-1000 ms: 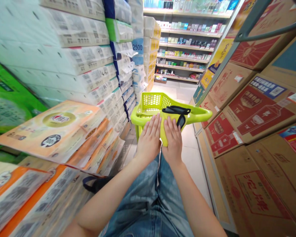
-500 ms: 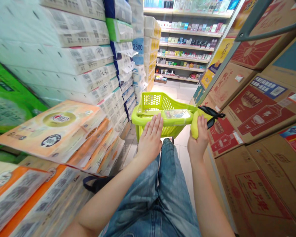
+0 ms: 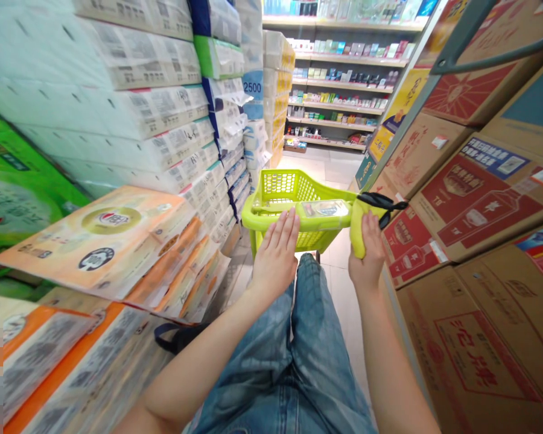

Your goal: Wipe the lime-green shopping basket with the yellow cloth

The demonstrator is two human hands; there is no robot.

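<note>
A lime-green shopping basket cart [image 3: 308, 241] with perforated walls stands in front of my legs. My left hand [image 3: 277, 250] lies on its handle bar, fingers straight and side by side, palm down. A clear label plate [image 3: 326, 208] sits on the bar between my hands. At the right end of the bar, my right hand [image 3: 368, 256] is closed on a yellow cloth [image 3: 357, 232]. Black strap-like pieces [image 3: 384, 202] stick out from the cloth to the right; their exact kind is unclear.
Tall stacks of wrapped tissue packs [image 3: 163, 108] line the left, with an orange pack [image 3: 104, 226] jutting out nearer me. Brown cartons [image 3: 484, 325] are piled along the right. Shelves of small boxes [image 3: 344, 78] stand at the aisle's far end, beyond the tiled floor [image 3: 328, 163].
My right hand and the yellow cloth have shifted slightly; the cloth's black pieces now sit a little further left. My left hand and the cart look the same.
</note>
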